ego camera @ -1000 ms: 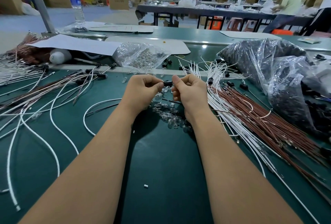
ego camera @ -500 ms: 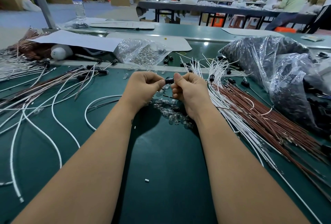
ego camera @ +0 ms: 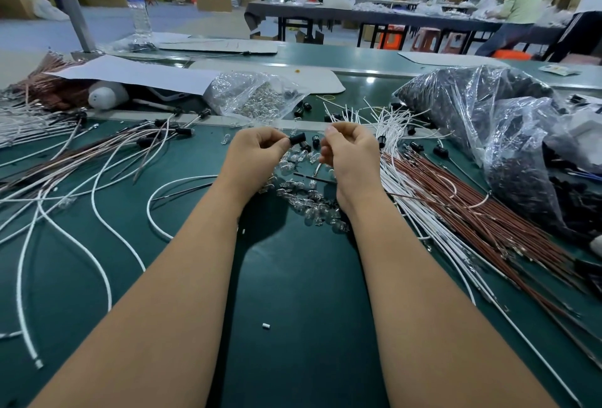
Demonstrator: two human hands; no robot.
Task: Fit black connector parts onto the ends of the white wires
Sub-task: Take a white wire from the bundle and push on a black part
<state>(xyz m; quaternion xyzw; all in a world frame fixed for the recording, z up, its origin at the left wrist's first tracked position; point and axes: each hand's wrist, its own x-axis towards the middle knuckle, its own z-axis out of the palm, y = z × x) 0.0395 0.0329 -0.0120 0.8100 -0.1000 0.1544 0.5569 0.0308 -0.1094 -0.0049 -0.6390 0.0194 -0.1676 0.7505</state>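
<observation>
Here, black connector (ego camera: 297,139) pinched at left hand (ego camera: 257,155) fingertips: light, rigid, small, likely slippery. Right hand (ego camera: 350,155) curled close beside, contents untellable. Best gripped round the barrel.

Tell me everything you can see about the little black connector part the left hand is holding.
The black connector part is a short, matte, dark cylinder, plastic by its look, lying roughly level and tilted slightly up to the right. The left hand pinches its left end between the fingertips, holding it in the air above a scatter of clear glass bulbs. Its right end points toward the right hand, which is apart from it. No wire visibly enters it.
</observation>
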